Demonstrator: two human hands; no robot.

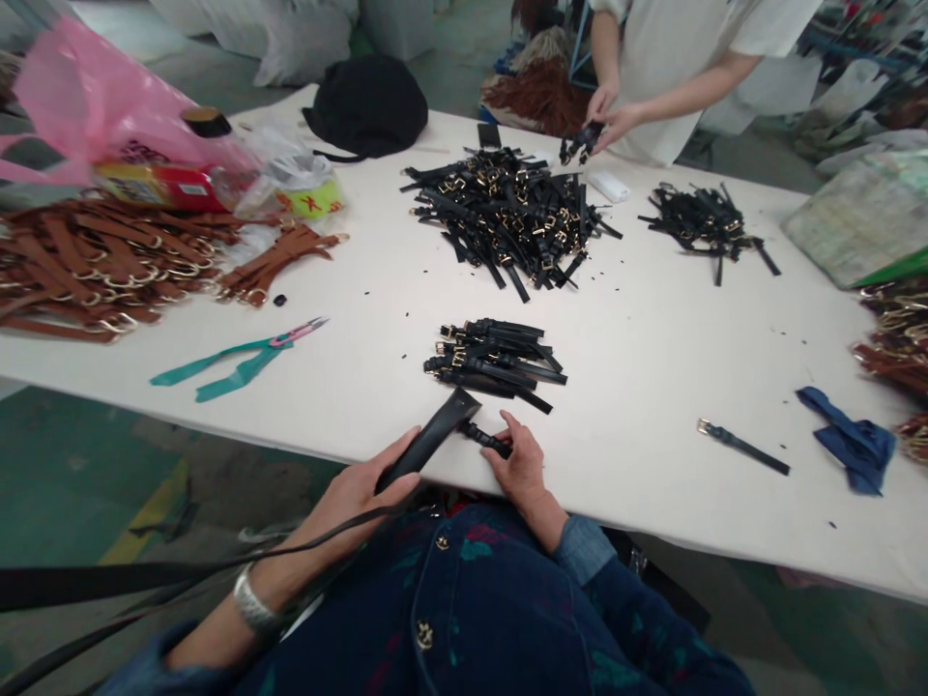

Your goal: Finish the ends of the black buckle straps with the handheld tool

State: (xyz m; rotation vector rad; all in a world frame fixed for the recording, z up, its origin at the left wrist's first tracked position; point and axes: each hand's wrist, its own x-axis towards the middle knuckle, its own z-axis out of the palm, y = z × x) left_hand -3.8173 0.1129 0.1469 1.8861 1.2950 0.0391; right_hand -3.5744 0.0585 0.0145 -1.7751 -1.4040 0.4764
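My left hand [362, 498] is closed around a wide black leather strap [433, 437], whose broad end points up and to the right over the table's near edge. From this hand a long narrow black strap [290, 549] trails off to the left. Between the fingers of my right hand [523, 468] is a short black buckle strap [484, 440], its far end against the wide strap's tip. Whether the two are joined cannot be made out. Just beyond lies a neat stack of short black buckle straps [500, 358].
Thread snips [250, 358] with teal handles lie left, near brown straps [94, 251]. Farther back are a heap of black straps [507, 213] and a black cap [373, 104]. Right are a single strap [743, 447] and blue cloth [855, 443]. A co-worker's hands [613, 121] hold black straps.
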